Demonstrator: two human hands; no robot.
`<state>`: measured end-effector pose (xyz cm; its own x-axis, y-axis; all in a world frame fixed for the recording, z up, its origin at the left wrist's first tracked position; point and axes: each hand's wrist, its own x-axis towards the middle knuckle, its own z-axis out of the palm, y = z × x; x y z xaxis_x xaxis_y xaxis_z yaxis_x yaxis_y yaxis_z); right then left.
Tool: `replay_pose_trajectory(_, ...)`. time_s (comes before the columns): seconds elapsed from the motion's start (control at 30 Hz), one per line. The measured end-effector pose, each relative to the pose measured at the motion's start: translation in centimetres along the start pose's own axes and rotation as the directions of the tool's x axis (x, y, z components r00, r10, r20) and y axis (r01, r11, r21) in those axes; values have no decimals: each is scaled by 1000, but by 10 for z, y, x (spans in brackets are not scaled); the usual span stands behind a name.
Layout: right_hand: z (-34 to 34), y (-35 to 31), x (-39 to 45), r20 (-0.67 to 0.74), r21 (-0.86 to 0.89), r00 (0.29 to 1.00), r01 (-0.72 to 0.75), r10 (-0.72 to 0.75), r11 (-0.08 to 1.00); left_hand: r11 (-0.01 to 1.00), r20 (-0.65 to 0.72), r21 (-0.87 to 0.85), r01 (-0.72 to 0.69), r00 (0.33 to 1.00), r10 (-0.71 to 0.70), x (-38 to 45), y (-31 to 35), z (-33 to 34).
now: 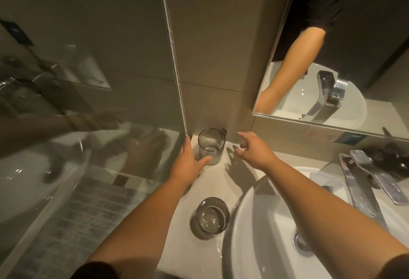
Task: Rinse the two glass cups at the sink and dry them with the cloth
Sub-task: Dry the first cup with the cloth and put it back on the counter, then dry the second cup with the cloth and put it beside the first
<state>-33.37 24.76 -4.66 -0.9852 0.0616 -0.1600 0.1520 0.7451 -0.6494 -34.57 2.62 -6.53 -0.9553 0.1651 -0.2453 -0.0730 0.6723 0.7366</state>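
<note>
Two ribbed glass cups stand upright on the white counter left of the sink. The far cup is in the back corner against the tiled wall. The near cup stands beside the basin rim. My left hand is open just left of the far cup, with its thumb touching the cup's base. My right hand hovers open to the right of the far cup, a short gap away. No cloth is in view.
A glass panel closes the left side, its edge meeting the counter by the far cup. A chrome faucet stands at the right behind the basin. The drain shows in the bowl. A mirror hangs above right.
</note>
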Motion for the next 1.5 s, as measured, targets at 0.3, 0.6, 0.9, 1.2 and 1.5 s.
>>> replay_pose_trajectory(0.3, -13, -21, -97, -39, -26, 998, 38, -39, 999, 970, -101, -233, 72, 990, -98, -79, -21, -7)
replay_pose_trajectory(0.6, 23, -13, -169, 205, -265, 967, 202, -149, 943, 939, 161, -330, 94, 986, -42, -158, -61, 12)
replay_pose_trajectory(0.9, 57, -22, -157, 254, -406, 945, 298, -206, 864, 997, 155, -75, 0, 988, 11, -155, -55, 31)
replay_pose_trajectory(1.2, 43, -33, -162, 123, -78, 976, 192, -182, 978, 962, 86, -266, -62, 992, 87, -151, -40, 20)
replay_pose_trajectory(1.5, -28, -54, -195, -44, 141, 977, 213, -208, 967, 900, 46, -338, -276, 950, 309, -156, 25, -2)
